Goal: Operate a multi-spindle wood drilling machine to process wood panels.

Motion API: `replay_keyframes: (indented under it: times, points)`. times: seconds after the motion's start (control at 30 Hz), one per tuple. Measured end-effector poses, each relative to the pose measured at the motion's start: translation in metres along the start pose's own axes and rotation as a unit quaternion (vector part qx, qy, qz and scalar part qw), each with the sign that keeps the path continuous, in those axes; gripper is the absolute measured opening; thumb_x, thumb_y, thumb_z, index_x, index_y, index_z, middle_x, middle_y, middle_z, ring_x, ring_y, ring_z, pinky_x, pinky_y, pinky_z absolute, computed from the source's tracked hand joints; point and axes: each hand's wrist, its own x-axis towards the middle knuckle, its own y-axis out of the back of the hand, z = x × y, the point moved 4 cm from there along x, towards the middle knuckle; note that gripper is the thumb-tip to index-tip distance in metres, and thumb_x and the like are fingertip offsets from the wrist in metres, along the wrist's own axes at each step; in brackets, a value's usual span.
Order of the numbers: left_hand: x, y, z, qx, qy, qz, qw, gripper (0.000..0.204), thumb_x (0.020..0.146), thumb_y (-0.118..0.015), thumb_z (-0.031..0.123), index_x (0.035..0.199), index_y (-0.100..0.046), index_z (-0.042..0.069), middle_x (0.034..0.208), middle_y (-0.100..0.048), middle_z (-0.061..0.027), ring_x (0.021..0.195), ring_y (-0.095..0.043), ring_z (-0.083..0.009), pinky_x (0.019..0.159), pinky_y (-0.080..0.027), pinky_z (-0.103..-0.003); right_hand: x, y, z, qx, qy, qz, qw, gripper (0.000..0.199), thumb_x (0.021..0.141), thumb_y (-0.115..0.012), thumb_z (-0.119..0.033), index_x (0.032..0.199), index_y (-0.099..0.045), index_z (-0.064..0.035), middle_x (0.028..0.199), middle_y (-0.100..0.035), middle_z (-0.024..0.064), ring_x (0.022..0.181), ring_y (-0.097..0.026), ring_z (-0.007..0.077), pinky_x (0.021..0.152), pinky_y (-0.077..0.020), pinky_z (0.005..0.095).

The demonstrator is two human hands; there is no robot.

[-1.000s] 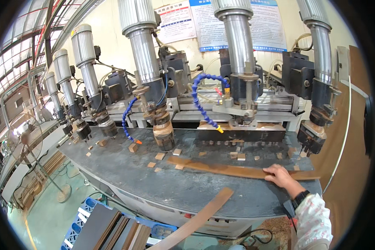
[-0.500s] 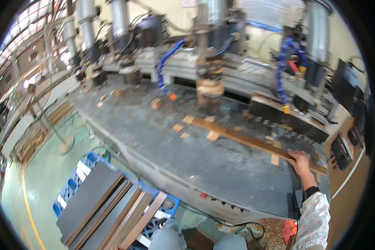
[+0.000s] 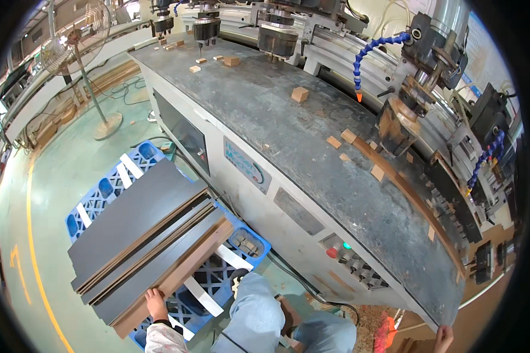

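Brown strip (image 3: 179, 275): lies along the right-hand edge of the stack of dark grey panels (image 3: 138, 220), on a blue pallet (image 3: 104, 187) beside the machine's cabinet (image 3: 250, 206).
Left hand (image 3: 155, 305): at the strip's near part, fingers bent over its edge; whether they grasp it or merely rest there, I cannot tell.
Right hand (image 3: 444, 339): well apart from the strip, at the near corner of the table (image 3: 265, 117), fingers against the rim; partly cut off, so I cannot tell how firmly they hold.
Long strip on table: another brown strip (image 3: 409, 187) lies under the row of machine heads, with small wood pieces beside it and neither hand on it.
Step in hand: seemingly the handling of the strip at the stack; lifting and straightening look alike here.
Next move: lifting it would call for a secure grasp and probably a second hand farther along, since it is long and held near one end.
Cabinet plate: blue lettering and a curved emblem on a grey plate (image 3: 247, 165).
Floor: a yellow painted mark (image 3: 16, 259) beside a yellow line.
Wall sheet: pale, at upper right, its print too small to read.
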Motion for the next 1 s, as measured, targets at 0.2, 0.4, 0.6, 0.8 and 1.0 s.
replay_keyframes:
  times: [0.2, 0.4, 0.6, 0.8, 1.0]
  points:
    - [0.025, -0.020, -0.016, 0.037, 0.053, 0.003, 0.998, 0.015, 0.087, -0.049, 0.018, 0.096, -0.052, 0.006, 0.083, -0.062, -0.0127, 0.077, -0.063, -0.0310, 0.064, -0.051, -0.040, -0.060, 0.045, -0.023, -0.046, -0.021, -0.079, 0.996, 0.023, 0.081, -0.063, -0.008, 0.103, -0.061, -0.0026, 0.085, -0.064, 0.0188, 0.069, -0.062, 0.0271, 0.066, -0.0494, 0.0331]
    - [0.062, -0.001, 0.043, -0.155, -0.121, 0.088, 0.976, 0.025, 0.074, -0.070, 0.020, 0.075, -0.053, 0.002, 0.061, -0.057, -0.0169, 0.058, -0.058, -0.0319, 0.057, -0.046, -0.041, -0.199, 0.071, -0.020, -0.107, -0.193, -0.190, 0.957, 0.018, 0.082, -0.061, -0.008, 0.099, -0.062, -0.0021, 0.084, -0.065, 0.0179, 0.069, -0.062, 0.0272, 0.066, -0.0498, 0.0324]
    - [0.019, 0.219, 0.365, -0.543, -0.373, 0.085, 0.748, 0.025, 0.083, -0.063, 0.011, 0.068, -0.045, 0.003, 0.054, -0.041, 0.0007, 0.049, -0.033, -0.0081, 0.044, -0.032, -0.027, -0.364, 0.068, -0.046, -0.069, -0.398, -0.320, 0.857, 0.015, 0.083, -0.060, -0.009, 0.096, -0.062, -0.0017, 0.082, -0.065, 0.0171, 0.069, -0.062, 0.0273, 0.065, -0.0501, 0.0317]
    - [-0.172, 0.387, 0.634, -0.428, -0.672, -0.027, 0.604, 0.014, 0.080, -0.063, 0.017, 0.082, -0.058, 0.004, 0.077, -0.060, -0.0121, 0.067, -0.058, -0.0255, 0.063, -0.045, -0.034, -0.429, 0.067, -0.014, 0.144, -0.553, -0.293, 0.767, 0.026, 0.078, -0.065, -0.028, 0.091, -0.064, -0.0055, 0.084, -0.065, 0.0108, 0.077, -0.061, 0.0230, 0.070, -0.0491, 0.0322]
    - [-0.193, 0.319, 0.789, -0.030, -0.681, 0.005, 0.732, 0.062, 0.077, -0.060, 0.047, 0.131, -0.044, 0.019, 0.139, -0.038, -0.0079, 0.130, -0.032, -0.0283, 0.103, -0.026, -0.055, -0.408, 0.217, 0.028, 0.107, -0.541, -0.174, 0.816, 0.036, 0.058, -0.084, -0.034, 0.071, -0.061, -0.0086, 0.061, -0.059, 0.0001, 0.059, -0.056, 0.0118, 0.056, -0.0454, 0.0260]
